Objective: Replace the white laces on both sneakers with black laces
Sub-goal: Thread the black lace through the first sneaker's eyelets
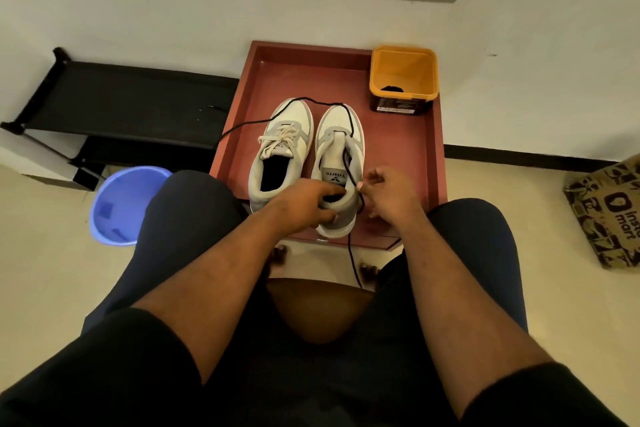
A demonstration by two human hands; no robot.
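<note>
Two white-and-grey sneakers stand side by side on a reddish-brown tray table. The left sneaker still carries its white lace. The right sneaker has no white lace; a black lace runs through its front eyelets, with one end trailing left over the tray's edge and the other hanging down between my knees. My left hand grips the right sneaker's heel collar. My right hand pinches the black lace beside that shoe's opening.
An orange tub with something dark inside stands at the tray's back right corner. A blue bucket sits on the floor at left, below a black shoe rack. A printed paper bag lies at right. The wall is close behind.
</note>
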